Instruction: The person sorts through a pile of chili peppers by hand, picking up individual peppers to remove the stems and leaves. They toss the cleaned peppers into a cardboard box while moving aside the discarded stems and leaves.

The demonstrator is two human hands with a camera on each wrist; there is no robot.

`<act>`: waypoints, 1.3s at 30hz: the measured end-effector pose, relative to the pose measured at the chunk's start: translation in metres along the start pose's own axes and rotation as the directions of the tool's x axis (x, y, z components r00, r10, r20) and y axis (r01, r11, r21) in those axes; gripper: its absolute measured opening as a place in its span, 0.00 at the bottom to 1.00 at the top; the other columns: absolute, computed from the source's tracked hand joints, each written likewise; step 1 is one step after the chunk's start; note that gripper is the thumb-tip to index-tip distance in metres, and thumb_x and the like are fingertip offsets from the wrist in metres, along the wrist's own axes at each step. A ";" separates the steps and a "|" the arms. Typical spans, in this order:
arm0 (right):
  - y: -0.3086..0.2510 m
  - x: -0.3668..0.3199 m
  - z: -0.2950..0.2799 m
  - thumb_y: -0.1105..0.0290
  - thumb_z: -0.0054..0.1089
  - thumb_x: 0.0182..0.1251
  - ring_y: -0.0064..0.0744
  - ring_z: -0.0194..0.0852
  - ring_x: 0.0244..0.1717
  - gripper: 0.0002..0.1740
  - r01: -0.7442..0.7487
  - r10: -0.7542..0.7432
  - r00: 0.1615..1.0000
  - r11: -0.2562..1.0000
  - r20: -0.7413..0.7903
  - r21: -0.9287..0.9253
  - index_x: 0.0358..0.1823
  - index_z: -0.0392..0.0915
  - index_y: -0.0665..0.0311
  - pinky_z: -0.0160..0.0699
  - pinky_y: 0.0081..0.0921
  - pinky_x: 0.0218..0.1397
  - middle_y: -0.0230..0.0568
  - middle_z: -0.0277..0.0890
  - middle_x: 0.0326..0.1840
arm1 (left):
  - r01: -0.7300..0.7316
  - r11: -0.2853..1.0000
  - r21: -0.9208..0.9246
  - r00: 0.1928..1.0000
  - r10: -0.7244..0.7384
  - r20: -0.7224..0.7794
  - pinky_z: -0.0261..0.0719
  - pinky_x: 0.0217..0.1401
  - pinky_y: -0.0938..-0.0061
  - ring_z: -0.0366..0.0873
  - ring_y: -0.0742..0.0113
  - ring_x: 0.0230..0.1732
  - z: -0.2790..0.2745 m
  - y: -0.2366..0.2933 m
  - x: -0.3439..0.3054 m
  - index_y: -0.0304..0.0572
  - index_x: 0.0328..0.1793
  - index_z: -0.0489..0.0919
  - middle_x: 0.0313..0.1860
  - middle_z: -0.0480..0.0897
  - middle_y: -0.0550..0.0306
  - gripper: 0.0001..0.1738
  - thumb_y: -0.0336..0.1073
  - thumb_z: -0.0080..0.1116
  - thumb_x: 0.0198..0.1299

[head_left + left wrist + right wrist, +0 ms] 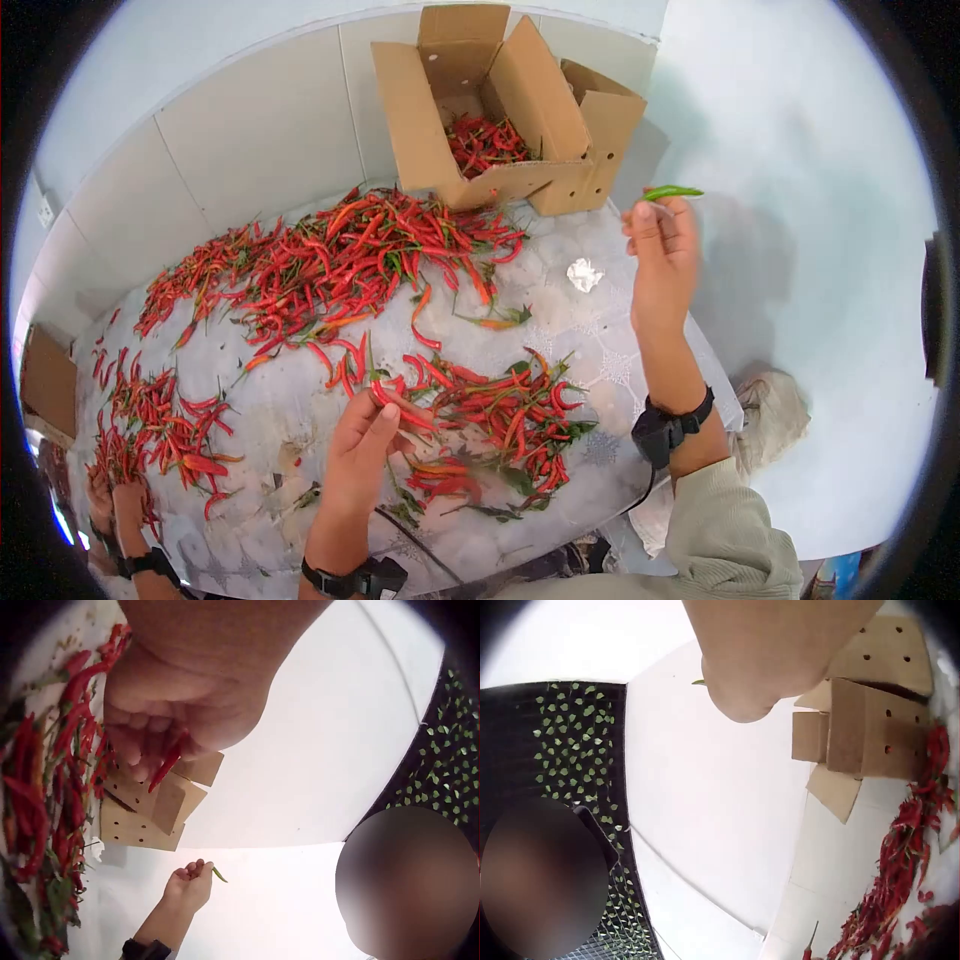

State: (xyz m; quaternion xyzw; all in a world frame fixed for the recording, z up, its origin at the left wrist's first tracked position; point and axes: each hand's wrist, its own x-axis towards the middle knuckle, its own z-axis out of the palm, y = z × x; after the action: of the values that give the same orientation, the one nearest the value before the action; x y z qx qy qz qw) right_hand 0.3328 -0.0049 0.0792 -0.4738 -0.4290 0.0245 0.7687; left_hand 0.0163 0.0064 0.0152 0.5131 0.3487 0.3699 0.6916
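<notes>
In the head view, an open cardboard box [510,184] on the surface [575,335] holds loose chilies [485,148]; near it, the right hand's [664,245] fingers pinch a green chili [677,191]. The left wrist view shows the left hand [187,697] pinching a red chili [168,766] before the box; the right wrist view hides fingers and box contents.

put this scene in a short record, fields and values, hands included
left grip: holds a red chili
right grip: pinches a green chili, apart from the piles
back pile: mostly red chilies, the largest heap
near pile: red chilies with some green leaves, between the wearer's forearms
left pile: red chilies
open box: cardboard, red chilies inside
foil-like scrap: crumpled, on the table cover
other person: hands at the left pile
</notes>
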 end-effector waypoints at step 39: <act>0.014 -0.087 0.001 0.70 0.65 0.59 0.30 0.73 0.26 0.09 0.134 0.279 0.587 0.892 0.760 -0.431 0.39 0.80 0.65 0.71 0.25 0.29 0.40 0.76 0.34 | -0.685 0.602 -0.410 0.605 0.155 -0.781 0.68 0.23 0.86 0.70 0.78 0.24 -0.129 0.028 -0.005 0.36 0.53 0.76 0.31 0.77 0.61 0.14 0.37 0.49 0.68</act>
State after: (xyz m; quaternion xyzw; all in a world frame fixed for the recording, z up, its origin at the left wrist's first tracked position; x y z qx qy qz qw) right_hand 0.2823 -0.0346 0.0134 -0.5903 -0.7029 0.1701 0.3586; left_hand -0.1012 0.0661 0.0127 0.1229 0.2697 0.7936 0.5314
